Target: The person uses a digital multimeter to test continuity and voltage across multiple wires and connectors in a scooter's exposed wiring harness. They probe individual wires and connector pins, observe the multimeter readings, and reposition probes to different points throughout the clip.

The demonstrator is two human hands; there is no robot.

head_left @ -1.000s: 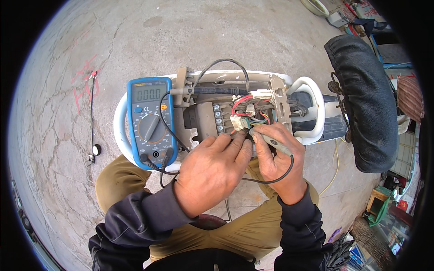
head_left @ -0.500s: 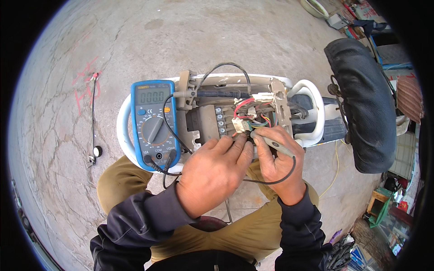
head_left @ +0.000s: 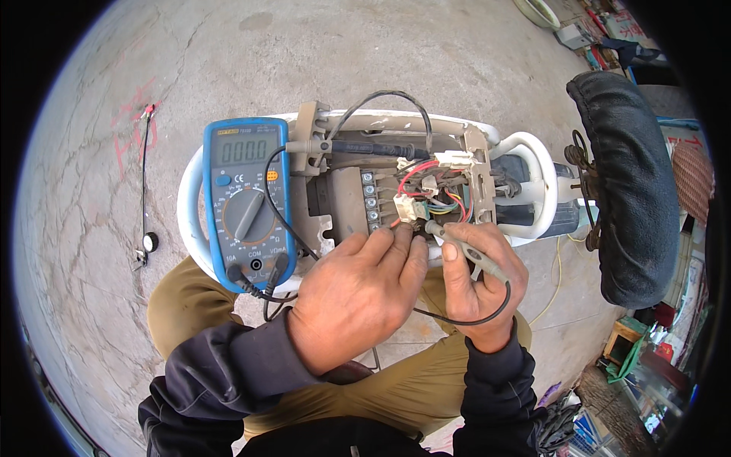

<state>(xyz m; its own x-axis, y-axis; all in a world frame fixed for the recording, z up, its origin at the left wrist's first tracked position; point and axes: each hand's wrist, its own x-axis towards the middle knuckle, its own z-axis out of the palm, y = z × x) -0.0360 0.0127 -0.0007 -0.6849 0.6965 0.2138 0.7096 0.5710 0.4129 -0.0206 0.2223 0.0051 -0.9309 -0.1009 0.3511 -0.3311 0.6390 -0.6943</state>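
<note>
A blue and grey multimeter [head_left: 247, 202] lies on the left part of a white tubular vehicle frame [head_left: 190, 221], its display lit with a reading. Between the thumb and fingers of my right hand [head_left: 487, 282] is a grey test probe [head_left: 476, 257]. Its tip points left into the wiring, near a white connector [head_left: 410, 207]. My left hand [head_left: 358, 293] is beside the tip, fingers pressed together at the wires; the fingertips are partly hidden, so what they grip cannot be told. Another probe [head_left: 373, 149] rests along the far side of the open compartment.
A terminal block [head_left: 369, 199] with several screws stands left of the coloured wires [head_left: 449, 204]. A black padded seat [head_left: 628, 190] is tipped up at the right. Farther left, a thin cable [head_left: 145, 183] with a round black piece lies on the concrete floor [head_left: 381, 46].
My right hand has drawn back slightly to the right, showing more of the probe. The left hand stays at the wiring. The whole view has shifted a little.
</note>
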